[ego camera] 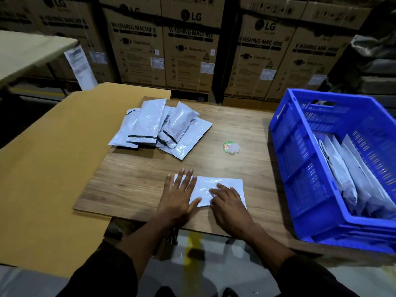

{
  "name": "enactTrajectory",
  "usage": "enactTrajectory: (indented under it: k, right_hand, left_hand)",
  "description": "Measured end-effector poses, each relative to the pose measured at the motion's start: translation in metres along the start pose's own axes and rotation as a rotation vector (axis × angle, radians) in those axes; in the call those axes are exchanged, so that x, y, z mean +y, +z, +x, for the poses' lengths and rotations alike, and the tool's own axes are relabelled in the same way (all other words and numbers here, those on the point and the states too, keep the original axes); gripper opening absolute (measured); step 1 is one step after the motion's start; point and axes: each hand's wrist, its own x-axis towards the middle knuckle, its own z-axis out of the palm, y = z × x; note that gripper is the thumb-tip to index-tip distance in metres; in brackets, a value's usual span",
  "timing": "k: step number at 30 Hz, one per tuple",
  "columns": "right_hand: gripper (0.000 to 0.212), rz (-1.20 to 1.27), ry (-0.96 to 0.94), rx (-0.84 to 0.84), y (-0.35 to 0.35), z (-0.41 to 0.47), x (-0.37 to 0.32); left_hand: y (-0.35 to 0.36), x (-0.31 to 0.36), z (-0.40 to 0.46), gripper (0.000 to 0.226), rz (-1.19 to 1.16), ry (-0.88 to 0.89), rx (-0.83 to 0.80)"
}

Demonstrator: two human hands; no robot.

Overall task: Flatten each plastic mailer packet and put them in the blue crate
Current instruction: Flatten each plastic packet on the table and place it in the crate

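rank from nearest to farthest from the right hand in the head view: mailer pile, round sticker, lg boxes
From the right hand:
1. Round sticker, on the table just beyond the hand.
2. Mailer pile, farther back and to the left.
3. LG boxes, stacked behind the table, farthest.

Bare table (246,125) between mailer pile (160,127) and crate (300,168) (small lid (230,146) midway).

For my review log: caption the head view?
Both hands press a white plastic mailer packet flat on the wooden table.
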Motion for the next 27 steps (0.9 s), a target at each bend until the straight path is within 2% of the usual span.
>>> enactTrajectory:
  k: [3, 5, 8, 10, 12, 16, 19, 22, 25, 27]
  right_hand:
    - [0.015, 0.058, 0.069, 0.015, -0.011, 0.004, -0.004]
    - [0.018, 0.073, 0.065, 0.018, -0.017, 0.004, -0.004]
    - [0.035, -0.11, -0.204, 0.036, -0.021, -0.001, 0.0]
    - [0.032, -0.219, -0.465, 0.032, -0.021, -0.004, 0.001]
    - [0.028, -0.282, -0.597, 0.001, -0.023, -0.002, 0.004]
    - [0.022, -0.382, -0.486, -0.22, -0.036, 0.024, 0.011]
    - [0.034, -0.293, -0.396, -0.323, -0.045, 0.041, 0.014]
    - [0.045, -0.25, -0.283, -0.278, -0.07, 0.048, 0.017]
    - [0.041, -0.191, -0.166, -0.206, -0.092, 0.052, 0.035]
    - [0.061, -0.163, -0.106, -0.086, -0.108, 0.055, 0.052]
  left_hand:
    - [-0.002, 0.005, -0.003, 0.069, 0.106, 0.186, 0.053]
    - [-0.001, 0.001, -0.002, 0.057, 0.121, 0.182, 0.044]
    - [-0.007, -0.006, 0.0, 0.077, 0.095, 0.095, -0.057]
    - [-0.013, -0.009, 0.003, 0.081, 0.081, 0.092, -0.1]
    - [-0.018, -0.009, 0.008, 0.078, 0.025, 0.103, -0.094]
    - [-0.024, -0.011, 0.015, 0.085, -0.161, 0.133, -0.035]
    - [-0.031, -0.005, 0.016, 0.08, -0.347, 0.05, 0.135]
    - [-0.027, 0.002, 0.014, 0.075, -0.414, -0.148, 0.279]
    - [-0.009, 0.015, 0.014, 0.08, -0.297, -0.235, 0.203]
    - [0.001, 0.029, 0.018, 0.078, -0.224, -0.226, 0.138]
